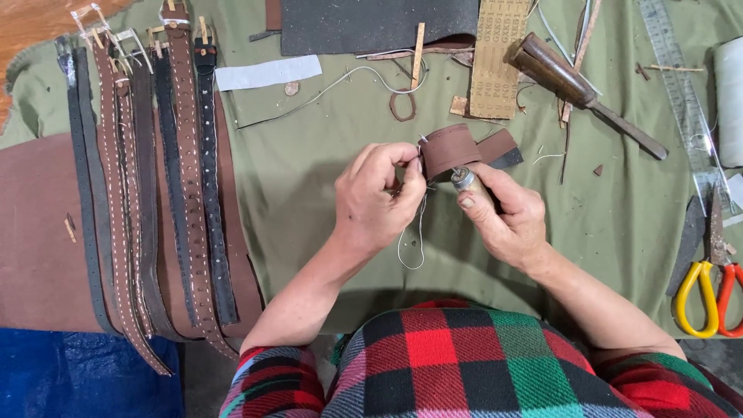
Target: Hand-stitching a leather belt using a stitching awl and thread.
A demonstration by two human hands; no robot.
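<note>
While the left hand (378, 197) pinches the edge of a folded brown leather strap piece (451, 149) between thumb and forefinger, its other fingers are curled shut beneath. The right hand (507, 217) is closed around a stitching awl (465, 180), thumb pressed along the handle, with the metal ferrule pointing up at the underside of the leather. The tip itself is hidden by the leather, so contact cannot be confirmed. A pale thread (418, 240) hangs in a loop below the left hand. The strap piece is held above the green cloth (309, 170), just above centre, between both hands.

Judged from this posture, the step in hand is hand-stitching or piercing the strap edge. The next move would call for a steady pinch close to the stitch line and a straight push of the awl, clear of the left fingertips.

Further out, a row of finished belts (166, 193) lies to the left over a brown leather sheet (35, 232). A wooden-handled tool (576, 89) and a sandpaper strip (495, 58) lie above; a clear ruler (681, 85) and yellow-and-orange-handled scissors (708, 290) lie at the right.
</note>
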